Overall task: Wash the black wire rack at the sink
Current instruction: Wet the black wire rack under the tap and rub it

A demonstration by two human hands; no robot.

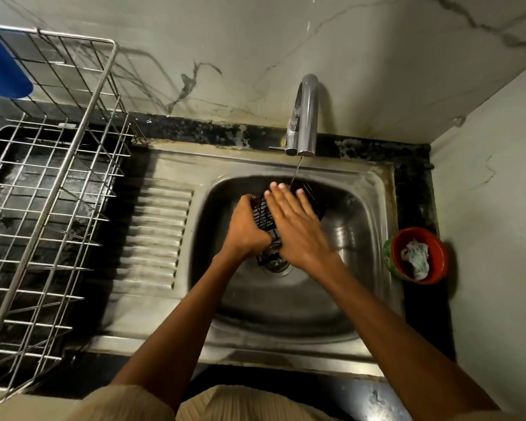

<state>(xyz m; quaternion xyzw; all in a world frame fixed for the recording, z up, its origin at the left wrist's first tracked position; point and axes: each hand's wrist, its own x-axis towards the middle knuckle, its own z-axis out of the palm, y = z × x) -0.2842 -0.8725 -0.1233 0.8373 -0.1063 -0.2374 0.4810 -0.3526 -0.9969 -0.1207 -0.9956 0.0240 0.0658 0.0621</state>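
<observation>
The black wire rack (262,215) is held over the steel sink basin (340,284), just above the drain. My left hand (246,229) grips its left side with closed fingers. My right hand (292,221) lies flat on the rack's top with fingers stretched out, covering most of it. A thin stream of water runs from the chrome tap (304,117) down onto the rack's far end by my fingertips.
A large metal dish-drying rack (52,189) stands on the dark counter at left, with a blue cup (0,68) hung at its far corner. The sink's ribbed drainboard (158,238) lies between. A red bowl (419,253) holding a crumpled cloth sits on the right ledge by the wall.
</observation>
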